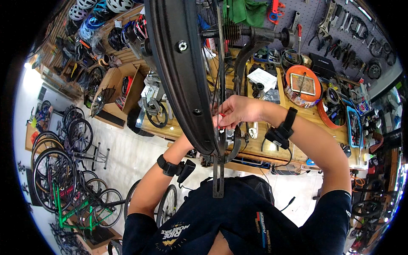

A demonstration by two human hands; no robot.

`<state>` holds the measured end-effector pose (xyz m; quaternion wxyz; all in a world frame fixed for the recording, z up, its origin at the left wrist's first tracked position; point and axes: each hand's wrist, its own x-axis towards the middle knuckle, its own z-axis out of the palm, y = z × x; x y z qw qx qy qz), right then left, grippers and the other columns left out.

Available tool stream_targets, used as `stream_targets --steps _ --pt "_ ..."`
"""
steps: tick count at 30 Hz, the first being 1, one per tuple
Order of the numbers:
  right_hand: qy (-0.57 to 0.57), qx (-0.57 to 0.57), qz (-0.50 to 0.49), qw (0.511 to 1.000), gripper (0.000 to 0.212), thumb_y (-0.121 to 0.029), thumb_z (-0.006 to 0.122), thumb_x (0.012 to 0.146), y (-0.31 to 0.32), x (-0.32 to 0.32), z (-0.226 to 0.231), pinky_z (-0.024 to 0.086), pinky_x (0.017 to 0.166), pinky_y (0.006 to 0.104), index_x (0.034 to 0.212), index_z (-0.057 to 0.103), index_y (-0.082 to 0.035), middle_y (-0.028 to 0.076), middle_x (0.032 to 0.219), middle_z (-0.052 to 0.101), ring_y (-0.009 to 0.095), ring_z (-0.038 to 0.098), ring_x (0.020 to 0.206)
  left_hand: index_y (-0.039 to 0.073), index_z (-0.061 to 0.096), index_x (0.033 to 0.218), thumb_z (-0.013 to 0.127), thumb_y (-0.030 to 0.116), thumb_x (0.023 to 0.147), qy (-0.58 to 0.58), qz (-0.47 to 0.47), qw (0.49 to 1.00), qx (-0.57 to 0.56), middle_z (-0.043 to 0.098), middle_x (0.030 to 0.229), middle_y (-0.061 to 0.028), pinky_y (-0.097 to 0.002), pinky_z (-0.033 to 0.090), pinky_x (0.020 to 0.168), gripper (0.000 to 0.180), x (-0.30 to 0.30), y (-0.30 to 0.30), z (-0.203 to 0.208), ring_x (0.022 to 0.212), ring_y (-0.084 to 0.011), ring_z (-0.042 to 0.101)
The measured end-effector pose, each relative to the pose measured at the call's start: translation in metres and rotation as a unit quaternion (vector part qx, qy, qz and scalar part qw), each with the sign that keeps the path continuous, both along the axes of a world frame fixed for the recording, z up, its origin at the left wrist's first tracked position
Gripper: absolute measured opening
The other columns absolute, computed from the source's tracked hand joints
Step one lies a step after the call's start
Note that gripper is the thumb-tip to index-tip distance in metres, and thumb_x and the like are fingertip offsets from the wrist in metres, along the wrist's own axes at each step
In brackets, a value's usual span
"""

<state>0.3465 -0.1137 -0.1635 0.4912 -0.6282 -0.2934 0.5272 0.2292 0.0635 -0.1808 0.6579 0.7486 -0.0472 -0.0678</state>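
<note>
The right hand (239,111) pinches a small red tool (221,120) between thumb and fingers, right among the spokes (221,72) of a bicycle wheel, whose black rim (173,72) rises just left of that hand. Mostly hidden behind the rim, the left hand (215,121) shows only a bit of finger near the tool; I cannot tell its grip. Beyond the right hand sits the cassette (231,32); farther right, on the wooden table (316,121), stands an orange round tray (291,87).
</note>
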Motion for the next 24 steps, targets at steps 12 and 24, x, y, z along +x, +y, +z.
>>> stream_targets --steps 12,24 --pt "-0.451 0.019 -0.211 0.867 0.026 -0.010 0.067 0.082 -0.004 -0.072 0.019 0.055 0.069 0.0422 0.107 0.069 -0.004 0.025 0.081 0.065 0.042 0.065 0.078 0.001 0.024 0.150 0.052 0.028 0.101 -0.065 -0.009 0.996 -0.053 0.050 0.134 -0.0131 -0.0358 0.035 0.108 0.062 0.000 0.002 -0.014 0.124 -0.0223 0.049" --pt "-0.518 0.136 -0.248 0.807 0.014 -0.007 0.070 0.082 0.002 -0.063 0.001 0.052 0.058 0.0351 0.093 0.067 0.001 0.019 0.073 0.066 0.028 0.065 0.061 -0.001 0.020 0.151 0.049 0.023 0.102 -0.053 -0.017 0.998 -0.026 0.044 0.142 -0.0148 -0.0341 0.034 0.109 0.062 0.002 -0.003 -0.004 0.128 -0.0207 0.046"
